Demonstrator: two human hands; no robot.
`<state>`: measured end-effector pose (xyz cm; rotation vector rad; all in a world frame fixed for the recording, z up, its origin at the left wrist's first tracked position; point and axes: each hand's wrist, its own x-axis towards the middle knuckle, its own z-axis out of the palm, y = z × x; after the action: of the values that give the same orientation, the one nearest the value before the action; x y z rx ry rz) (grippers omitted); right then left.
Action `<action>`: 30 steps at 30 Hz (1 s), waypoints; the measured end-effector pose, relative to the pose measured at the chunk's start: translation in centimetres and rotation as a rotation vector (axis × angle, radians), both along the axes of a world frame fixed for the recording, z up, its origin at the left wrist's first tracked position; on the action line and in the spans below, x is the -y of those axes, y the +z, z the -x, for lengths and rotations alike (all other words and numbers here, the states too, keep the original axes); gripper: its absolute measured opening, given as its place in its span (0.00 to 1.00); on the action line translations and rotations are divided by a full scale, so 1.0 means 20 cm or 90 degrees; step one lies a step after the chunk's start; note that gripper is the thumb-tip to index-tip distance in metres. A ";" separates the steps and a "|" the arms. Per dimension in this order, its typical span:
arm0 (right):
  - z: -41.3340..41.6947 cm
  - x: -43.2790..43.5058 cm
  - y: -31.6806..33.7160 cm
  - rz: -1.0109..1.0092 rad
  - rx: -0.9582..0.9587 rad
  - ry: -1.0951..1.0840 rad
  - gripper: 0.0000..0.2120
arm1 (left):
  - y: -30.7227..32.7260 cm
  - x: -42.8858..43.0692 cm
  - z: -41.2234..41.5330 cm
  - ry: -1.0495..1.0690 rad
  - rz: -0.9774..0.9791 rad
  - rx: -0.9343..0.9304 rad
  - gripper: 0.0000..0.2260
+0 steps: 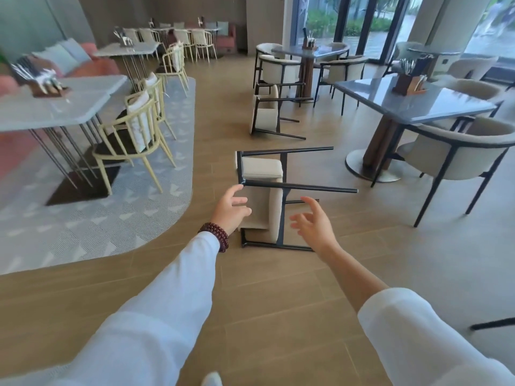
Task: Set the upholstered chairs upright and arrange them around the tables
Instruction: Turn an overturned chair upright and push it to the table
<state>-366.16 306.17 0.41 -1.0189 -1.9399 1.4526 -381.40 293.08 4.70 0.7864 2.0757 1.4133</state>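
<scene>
Beside the grey table [404, 104], holds spread, empty left hand [232, 210] and right hand [313, 224] out toward nearer toppled upholstered chair [262, 168] of 2, with neither righted yet.

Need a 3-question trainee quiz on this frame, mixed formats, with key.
1. True or false: the left hand and right hand have lifted the near tipped chair off the wooden floor.
2. How many upholstered chairs lie tipped on their sides? A) one B) two C) four
3. Fill in: the beaded bracelet sits on the ___ wrist.

Key:
1. False. Both hands are open and the chair lies on the floor.
2. B. The near one and the far tipped chair.
3. left
</scene>
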 end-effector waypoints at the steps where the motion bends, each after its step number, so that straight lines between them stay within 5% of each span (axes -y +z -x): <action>1: 0.10 -0.02 -0.01 0.002 -0.002 -0.001 0.22 | -0.01 -0.03 0.10 -0.004 0.003 -0.001 0.27; 13: 1.21 -0.24 -0.03 0.037 -0.019 -0.078 0.21 | -0.03 -0.36 1.23 -0.093 0.045 -0.037 0.25; 30: 2.08 -0.87 -0.12 0.063 0.075 -0.200 0.23 | -0.08 -1.12 2.26 -0.181 0.095 -0.055 0.26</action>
<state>-407.86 323.56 -2.08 -1.4117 -1.7039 1.3446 -426.54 315.50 3.13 1.0480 2.0100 1.0768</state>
